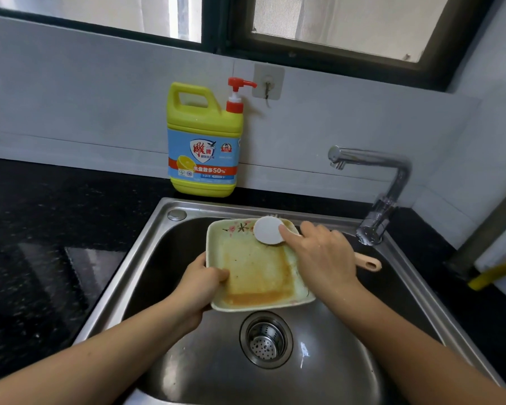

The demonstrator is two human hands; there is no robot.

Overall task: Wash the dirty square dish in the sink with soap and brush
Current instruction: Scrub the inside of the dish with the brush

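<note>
Left hand (200, 283) pinches the stained square dish (257, 270) by its edge, right hand (322, 252) grips the brush (268, 230); once soapy, that hold could slip.

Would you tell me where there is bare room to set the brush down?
Free: counter left of the sink, and sink floor around the drain. Crowded: the sink's far half, where left hand and right hand hold dish and brush.

brush (268, 230) handle: mostly under right hand (323, 258) | left hand (200, 283) fingers: beneath dish (257, 276) | hose (491, 274): cut by right edge
</note>
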